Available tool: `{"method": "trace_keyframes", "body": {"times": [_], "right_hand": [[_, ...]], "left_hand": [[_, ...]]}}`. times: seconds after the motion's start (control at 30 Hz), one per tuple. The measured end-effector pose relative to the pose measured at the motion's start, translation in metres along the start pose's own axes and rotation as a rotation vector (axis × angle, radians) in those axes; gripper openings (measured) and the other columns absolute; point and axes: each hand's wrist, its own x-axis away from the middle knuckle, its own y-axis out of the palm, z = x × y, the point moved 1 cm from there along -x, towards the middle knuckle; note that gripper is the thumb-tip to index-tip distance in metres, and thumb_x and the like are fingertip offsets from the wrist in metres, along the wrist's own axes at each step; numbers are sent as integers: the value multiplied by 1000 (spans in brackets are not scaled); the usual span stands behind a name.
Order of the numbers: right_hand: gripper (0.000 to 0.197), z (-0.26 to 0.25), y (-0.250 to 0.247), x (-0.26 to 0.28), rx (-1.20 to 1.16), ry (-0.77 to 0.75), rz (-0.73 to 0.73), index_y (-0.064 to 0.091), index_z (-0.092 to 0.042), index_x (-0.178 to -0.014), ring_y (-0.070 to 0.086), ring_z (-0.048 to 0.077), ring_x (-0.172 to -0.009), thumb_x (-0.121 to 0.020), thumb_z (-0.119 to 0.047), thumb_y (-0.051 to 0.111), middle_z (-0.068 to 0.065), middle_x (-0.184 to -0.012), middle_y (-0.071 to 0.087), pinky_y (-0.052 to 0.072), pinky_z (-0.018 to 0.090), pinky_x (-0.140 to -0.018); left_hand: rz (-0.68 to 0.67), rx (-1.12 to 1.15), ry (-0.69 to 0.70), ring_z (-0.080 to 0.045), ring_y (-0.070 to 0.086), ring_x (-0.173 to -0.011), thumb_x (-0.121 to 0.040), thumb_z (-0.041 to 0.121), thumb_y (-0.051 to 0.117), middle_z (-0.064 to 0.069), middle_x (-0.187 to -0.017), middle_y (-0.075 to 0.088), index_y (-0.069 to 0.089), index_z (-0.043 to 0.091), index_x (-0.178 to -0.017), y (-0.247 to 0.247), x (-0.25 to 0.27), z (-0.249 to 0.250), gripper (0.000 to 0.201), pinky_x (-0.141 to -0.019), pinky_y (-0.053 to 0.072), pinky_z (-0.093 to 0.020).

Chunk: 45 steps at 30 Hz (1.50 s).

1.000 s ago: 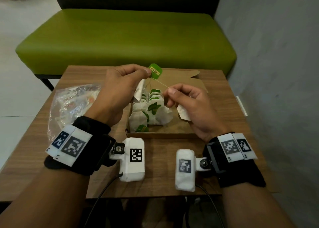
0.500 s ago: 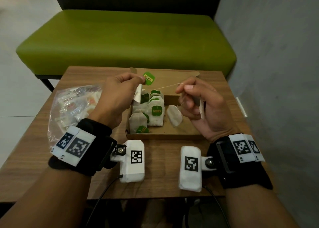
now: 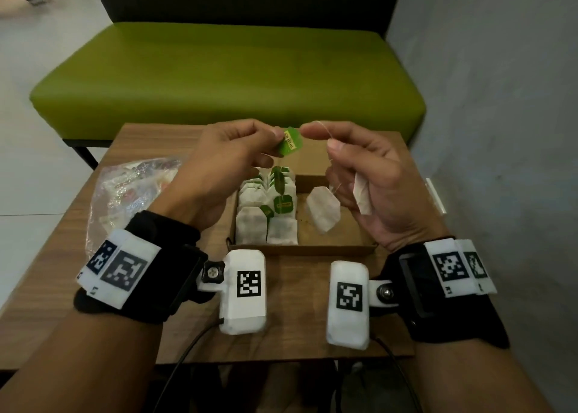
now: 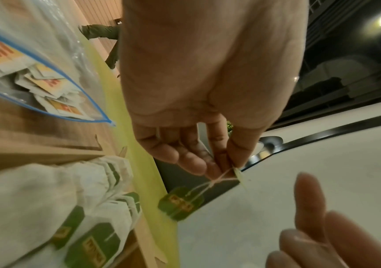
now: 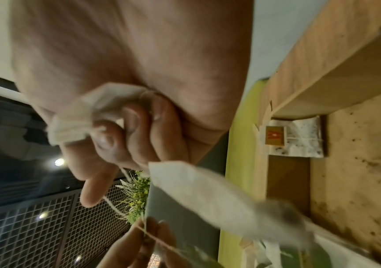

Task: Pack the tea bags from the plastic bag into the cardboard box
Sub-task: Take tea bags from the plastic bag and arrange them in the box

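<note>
An open cardboard box (image 3: 350,248) sits mid-table, with rows of white tea bags (image 3: 266,206) with green tags along its left side. My left hand (image 3: 276,135) pinches a green tag (image 3: 292,142) above the box; its string (image 4: 210,183) shows in the left wrist view. Close beside it, my right hand (image 3: 314,132) pinches the thin string (image 3: 325,128), and its lower fingers curl round a second tea bag (image 3: 362,196). A loose tea bag (image 3: 323,207) hangs from the string over the box's bare right half. The clear plastic bag (image 3: 134,187) lies left of the box with several tea bags inside.
The small wooden table (image 3: 297,325) ends close behind the box. A green bench (image 3: 225,74) stands beyond it and a grey wall (image 3: 500,131) runs along the right. A single orange-tagged tea bag (image 5: 295,137) lies at the box's far end.
My right hand has moved up and left along the string until its fingertips are next to the green tag. The left hand has risen slightly. The hanging tea bag stays over the box.
</note>
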Motion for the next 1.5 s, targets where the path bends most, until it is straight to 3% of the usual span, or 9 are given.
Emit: {"method": "trace_keyframes", "body": {"times": [0.17, 0.33, 0.5, 0.67, 0.83, 0.97, 1.1, 1.23, 1.5], "right_hand": [[31, -11, 13, 0, 31, -49, -200, 53, -7, -123, 37, -4, -42, -99, 4, 36, -23, -57, 64, 29, 8, -47], [25, -11, 14, 0, -90, -37, -283, 59, -1, -109, 39, -5, -41, -99, -2, 37, -19, -53, 59, 31, 8, -46], [19, 4, 2, -4, -68, 98, -100, 64, 1, -91, 34, 0, -35, -96, -6, 46, -13, -44, 49, 24, 14, -36], [14, 18, -18, -3, 85, 213, 94, 57, -3, -85, 38, 0, -35, -96, -9, 50, -14, -44, 52, 24, 13, -35], [31, 26, -10, -6, 214, 267, 89, 70, -13, -92, 56, -9, -52, -102, -37, 52, -23, -58, 64, 41, 14, -56], [37, 35, 5, -11, 199, 244, 84, 76, -13, -110, 73, 7, -97, -91, -44, 67, -1, -101, 79, 55, 23, -84], [8, 39, 1, -15, 142, 129, 247, 74, -13, -90, 70, 3, -84, -94, -16, 69, -4, -86, 76, 53, 16, -76], [15, 42, -9, -15, 63, 140, 267, 73, -23, -77, 65, 10, -91, -91, -21, 72, -4, -87, 72, 51, 36, -96], [18, 28, -10, -11, -26, 184, 310, 65, -16, -80, 55, -3, -46, -97, -15, 62, -14, -62, 63, 39, 8, -42]], "left_hand": [[3, -89, 7, -6, 58, -59, -94, 13, 64, -3, -80, 69, 72, 4, -105, 10, 0, -11, 16, -60, 43, -23], [31, -230, 4, -10, 60, -70, -97, 21, 61, 1, -77, 69, 70, 23, -77, 10, -3, -25, 22, -65, 42, -28], [-63, -36, -74, -15, 69, -80, -107, 26, 40, -6, -81, 75, 58, 2, -118, 12, -3, -17, 32, -83, 50, -39], [-24, -26, 1, -9, 60, -52, -107, 29, 38, 7, -56, 56, 52, 15, -95, 7, 1, -11, 23, -47, 43, -19], [-66, -128, 93, -8, 56, -53, -105, 30, 45, 6, -62, 57, 54, 19, -88, 11, 0, -11, 22, -47, 42, -20], [-137, -165, 102, -10, 59, -59, -103, 28, 49, 5, -65, 60, 58, 16, -87, 14, 2, -11, 21, -49, 45, -20], [-183, -121, 26, -15, 62, -64, -103, 21, 51, -1, -72, 65, 57, 13, -90, 12, 4, -10, 16, -54, 48, -26], [-271, -102, -32, -20, 67, -77, -95, -4, 54, -4, -84, 73, 59, 13, -101, 2, 3, -11, 19, -66, 50, -33], [-343, -225, -49, -10, 64, -71, -83, -20, 58, 5, -82, 68, 64, 13, -104, -4, 4, -16, 39, -70, 56, -29]]}}
